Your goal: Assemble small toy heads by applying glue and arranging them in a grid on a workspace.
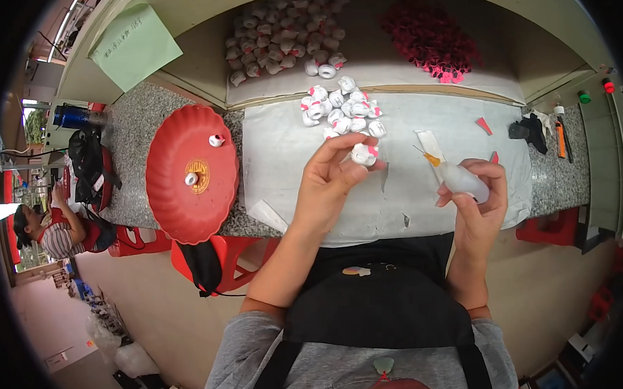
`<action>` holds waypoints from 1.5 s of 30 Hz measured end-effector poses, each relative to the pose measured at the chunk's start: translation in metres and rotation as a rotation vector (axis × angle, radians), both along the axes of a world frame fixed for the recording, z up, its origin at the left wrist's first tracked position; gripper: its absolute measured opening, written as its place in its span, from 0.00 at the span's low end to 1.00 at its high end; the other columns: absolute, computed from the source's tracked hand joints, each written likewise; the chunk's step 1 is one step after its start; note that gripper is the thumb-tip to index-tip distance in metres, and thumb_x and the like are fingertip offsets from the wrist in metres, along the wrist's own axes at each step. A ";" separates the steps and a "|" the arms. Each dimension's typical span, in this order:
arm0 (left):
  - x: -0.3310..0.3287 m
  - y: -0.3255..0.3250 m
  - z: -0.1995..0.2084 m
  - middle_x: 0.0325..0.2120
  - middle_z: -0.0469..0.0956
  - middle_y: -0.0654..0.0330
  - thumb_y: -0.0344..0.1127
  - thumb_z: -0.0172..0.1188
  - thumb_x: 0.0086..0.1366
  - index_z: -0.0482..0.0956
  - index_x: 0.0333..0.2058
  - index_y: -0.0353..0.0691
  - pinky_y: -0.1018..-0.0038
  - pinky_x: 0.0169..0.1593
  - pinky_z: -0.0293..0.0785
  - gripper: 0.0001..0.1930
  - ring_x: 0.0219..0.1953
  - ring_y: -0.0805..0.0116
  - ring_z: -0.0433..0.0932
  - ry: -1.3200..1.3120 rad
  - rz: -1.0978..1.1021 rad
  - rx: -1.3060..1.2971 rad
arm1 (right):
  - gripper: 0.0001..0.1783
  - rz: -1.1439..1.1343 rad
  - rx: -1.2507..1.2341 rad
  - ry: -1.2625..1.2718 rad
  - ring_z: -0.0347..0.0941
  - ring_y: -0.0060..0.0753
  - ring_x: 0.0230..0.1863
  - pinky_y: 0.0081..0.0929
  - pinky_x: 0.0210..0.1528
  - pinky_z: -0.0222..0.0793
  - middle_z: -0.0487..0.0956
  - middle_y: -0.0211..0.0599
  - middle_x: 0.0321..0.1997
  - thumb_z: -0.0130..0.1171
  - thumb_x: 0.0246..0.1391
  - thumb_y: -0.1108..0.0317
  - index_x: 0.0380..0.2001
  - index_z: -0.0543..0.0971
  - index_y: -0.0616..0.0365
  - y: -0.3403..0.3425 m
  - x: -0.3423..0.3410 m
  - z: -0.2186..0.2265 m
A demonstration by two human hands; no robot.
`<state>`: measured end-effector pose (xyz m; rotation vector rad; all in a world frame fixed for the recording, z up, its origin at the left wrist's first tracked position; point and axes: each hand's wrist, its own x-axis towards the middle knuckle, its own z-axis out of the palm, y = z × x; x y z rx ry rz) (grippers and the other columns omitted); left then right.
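Over the paper-covered bench, my left hand (328, 183) pinches a small white figurine part with pink patches (362, 155) between thumb and fingers. My right hand (482, 195) is wrapped round a translucent squeeze bottle (462, 181) with an orange needle tip. The needle points up and left, toward the part but apart from it. Just beyond my left hand lies a loose group of similar white and pink parts (346, 105). A scalloped red plastic tray (164, 148) at the left bears two such small parts.
A large pile of white parts (285, 34) and a heap of small pink-red pieces (433, 36) lie on the shelf behind. Dark cloth (529, 133) and an orange-handled tool (562, 139) lie at the right. A red stool (248, 258) stands below the bench; another person (59, 231) sits far left.
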<state>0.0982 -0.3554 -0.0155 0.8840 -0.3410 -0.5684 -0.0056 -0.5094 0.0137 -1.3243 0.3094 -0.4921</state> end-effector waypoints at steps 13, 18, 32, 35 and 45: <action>-0.022 0.016 -0.010 0.36 0.69 0.53 0.26 0.55 0.48 0.63 0.39 0.35 0.70 0.43 0.66 0.17 0.37 0.68 0.69 0.056 0.148 0.004 | 0.22 -0.094 -0.538 -0.366 0.61 0.22 0.21 0.17 0.22 0.61 0.64 0.33 0.27 0.66 0.29 0.62 0.26 0.65 0.55 0.037 0.004 0.004; -0.022 0.016 -0.010 0.36 0.69 0.52 0.25 0.56 0.47 0.63 0.38 0.35 0.70 0.42 0.66 0.18 0.37 0.67 0.70 0.054 0.137 -0.004 | 0.22 -0.028 -0.592 -0.386 0.63 0.22 0.21 0.17 0.23 0.63 0.65 0.33 0.26 0.67 0.28 0.66 0.26 0.65 0.55 0.039 0.004 0.004; -0.026 0.014 -0.011 0.36 0.68 0.51 0.24 0.55 0.47 0.64 0.37 0.34 0.70 0.42 0.67 0.17 0.37 0.66 0.70 0.031 0.142 0.014 | 0.21 0.009 -0.625 -0.366 0.64 0.23 0.21 0.17 0.24 0.63 0.65 0.33 0.26 0.67 0.27 0.69 0.25 0.66 0.56 0.039 0.002 0.005; -0.025 0.014 -0.011 0.36 0.68 0.51 0.24 0.55 0.47 0.64 0.37 0.34 0.71 0.42 0.66 0.17 0.36 0.65 0.70 0.036 0.144 0.028 | 0.20 0.010 -0.625 -0.357 0.63 0.23 0.21 0.17 0.23 0.62 0.65 0.33 0.26 0.67 0.28 0.68 0.25 0.66 0.56 0.038 0.001 0.005; -0.026 0.015 -0.014 0.36 0.69 0.52 0.24 0.56 0.46 0.64 0.38 0.35 0.72 0.41 0.66 0.18 0.34 0.64 0.71 0.054 0.116 0.021 | 0.21 -0.020 -0.647 -0.373 0.62 0.23 0.21 0.18 0.23 0.62 0.64 0.33 0.26 0.66 0.29 0.69 0.26 0.64 0.56 0.037 0.002 0.002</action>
